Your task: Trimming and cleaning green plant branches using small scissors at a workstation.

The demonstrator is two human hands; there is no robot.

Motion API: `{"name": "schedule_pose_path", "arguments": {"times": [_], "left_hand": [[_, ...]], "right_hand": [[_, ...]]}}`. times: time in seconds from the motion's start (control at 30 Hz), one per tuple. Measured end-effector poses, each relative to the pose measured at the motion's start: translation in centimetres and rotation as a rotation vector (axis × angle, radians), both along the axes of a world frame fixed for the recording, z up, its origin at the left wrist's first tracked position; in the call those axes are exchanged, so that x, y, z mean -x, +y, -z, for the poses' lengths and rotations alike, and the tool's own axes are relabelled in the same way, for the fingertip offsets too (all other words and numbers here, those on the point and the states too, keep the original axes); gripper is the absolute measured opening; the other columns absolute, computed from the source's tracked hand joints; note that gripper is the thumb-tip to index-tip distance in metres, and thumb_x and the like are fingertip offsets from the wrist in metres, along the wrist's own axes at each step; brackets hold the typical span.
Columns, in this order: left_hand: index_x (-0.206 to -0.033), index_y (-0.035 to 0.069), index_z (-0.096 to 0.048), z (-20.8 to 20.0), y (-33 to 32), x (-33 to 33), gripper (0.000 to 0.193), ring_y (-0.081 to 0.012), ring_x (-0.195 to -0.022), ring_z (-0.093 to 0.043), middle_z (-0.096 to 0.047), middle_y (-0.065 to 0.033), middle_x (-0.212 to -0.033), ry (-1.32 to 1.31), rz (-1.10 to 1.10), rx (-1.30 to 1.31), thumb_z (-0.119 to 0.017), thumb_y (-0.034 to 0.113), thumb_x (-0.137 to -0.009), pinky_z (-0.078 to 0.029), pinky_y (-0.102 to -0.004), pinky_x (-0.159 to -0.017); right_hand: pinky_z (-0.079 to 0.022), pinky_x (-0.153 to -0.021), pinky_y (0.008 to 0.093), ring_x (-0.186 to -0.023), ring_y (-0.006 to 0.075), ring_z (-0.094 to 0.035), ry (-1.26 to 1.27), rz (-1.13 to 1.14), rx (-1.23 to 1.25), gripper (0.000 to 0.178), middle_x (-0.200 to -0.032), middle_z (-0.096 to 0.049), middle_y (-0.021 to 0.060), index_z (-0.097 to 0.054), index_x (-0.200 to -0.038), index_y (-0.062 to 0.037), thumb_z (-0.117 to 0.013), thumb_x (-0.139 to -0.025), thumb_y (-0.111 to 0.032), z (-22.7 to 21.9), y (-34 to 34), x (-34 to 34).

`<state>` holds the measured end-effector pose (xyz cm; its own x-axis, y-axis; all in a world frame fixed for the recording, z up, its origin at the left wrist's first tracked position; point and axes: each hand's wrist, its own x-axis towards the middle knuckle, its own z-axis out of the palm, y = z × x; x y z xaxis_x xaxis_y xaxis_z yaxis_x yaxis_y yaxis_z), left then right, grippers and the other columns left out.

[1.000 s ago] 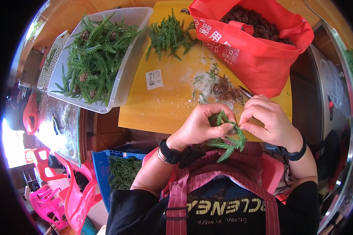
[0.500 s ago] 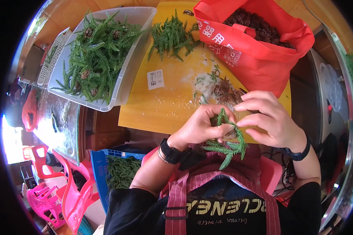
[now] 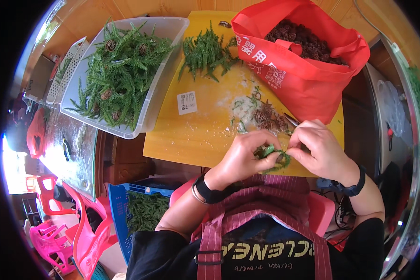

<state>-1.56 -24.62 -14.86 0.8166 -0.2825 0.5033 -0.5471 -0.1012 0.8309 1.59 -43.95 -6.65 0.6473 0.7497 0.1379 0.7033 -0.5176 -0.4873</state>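
My left hand (image 3: 251,153) is closed around a green artificial pine sprig (image 3: 281,161), its branches mostly hidden by the fingers. My right hand (image 3: 321,148) pinches at the sprig's right edge; what lies between those fingertips is too small to make out. Just beyond the hands, a few brown pine cones (image 3: 264,115) rest by a patch of white flakes (image 3: 243,110) and green bits. A thin pointed metal tool (image 3: 291,120) sticks out beside them, partly covered by my right hand. All this is on or above the yellow tabletop (image 3: 186,140).
At the far left stands a clear plastic bin (image 3: 147,105) of pine sprigs with cones. A pile of loose sprigs (image 3: 207,52) lies at the back. The red bag (image 3: 303,88) on the right holds many cones. Below left sit a blue crate (image 3: 119,210) and pink chairs (image 3: 91,233).
The sprig has turned, so its long branches no longer hang down toward me. My right hand has gone from spread fingers to a pinch against it. The view has shifted slightly.
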Motion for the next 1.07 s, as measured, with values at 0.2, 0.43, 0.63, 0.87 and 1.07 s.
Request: {"name": "schedule_pose_path", "arguments": {"times": [0.2, 0.43, 0.63, 0.87, 1.07], "left_hand": [[-0.086, 0.0, -0.057, -1.0, 0.9, 0.2, 0.008, -0.008, -0.062, -0.057, -0.061, -0.0048, -0.08, 0.779, 0.363, 0.352, -0.058, 0.004, -0.079, -0.047, -0.0221, -0.055], [-0.087, 0.0, -0.057, -1.3, 0.8, 0.4, 0.009, -0.0081, -0.06, -0.056, -0.061, -0.0053, -0.08, 0.837, 0.422, 0.42, -0.058, 0.005, -0.079, -0.047, -0.0199, -0.053], [-0.086, 0.0, -0.059, -0.4, -0.1, 0.2, 0.013, -0.0118, -0.081, -0.059, -0.062, -0.0054, -0.082, 0.099, 0.031, -0.012, -0.063, 0.005, -0.075, -0.048, -0.0273, -0.072], [-0.086, -0.001, -0.057, -1.1, 0.5, 0.5, 0.009, -0.0073, -0.055, -0.054, -0.062, -0.0051, -0.079, 0.821, 0.369, 0.421, -0.057, 0.006, -0.08, -0.044, -0.0202, -0.049], [-0.094, -0.001, -0.055, -1.1, 0.7, 0.4, 0.015, -0.0086, -0.05, -0.053, -0.061, -0.006, -0.075, 0.889, 0.503, 0.432, -0.055, 0.007, -0.082, -0.045, -0.0194, -0.047]], "right_hand": [[-0.044, -0.076, 0.0386, -0.092, 0.0276, -0.054, -0.197, -0.189, -0.144, 0.026, -0.099, -0.058, 0.0079, -0.06, -0.088, -0.0072, -0.07, -0.064, -0.007, -1.6, 0.0, -0.5], [-0.042, -0.074, 0.0331, -0.086, 0.0189, -0.057, -0.405, -0.361, -0.075, 0.009, -0.082, -0.06, -0.0002, -0.061, -0.077, -0.0107, -0.065, -0.07, -0.016, -2.0, 0.4, -0.9], [-0.041, -0.07, 0.0357, -0.077, 0.0205, -0.057, -0.128, -0.051, 0.044, 0.015, -0.069, -0.057, 0.0031, -0.059, -0.075, -0.0082, -0.071, -0.066, -0.013, -0.8, 0.1, -0.2], [-0.043, -0.071, 0.0364, -0.084, 0.025, -0.057, -0.297, -0.228, -0.096, 0.022, -0.088, -0.059, 0.0042, -0.061, -0.086, -0.0093, -0.07, -0.067, -0.013, -1.9, -0.2, -0.7], [-0.044, -0.071, 0.0376, -0.087, 0.024, -0.057, -0.508, -0.424, -0.009, 0.021, -0.093, -0.059, 0.0036, -0.061, -0.091, -0.0138, -0.065, -0.072, -0.018, -2.5, -0.1, -1.2]]}}
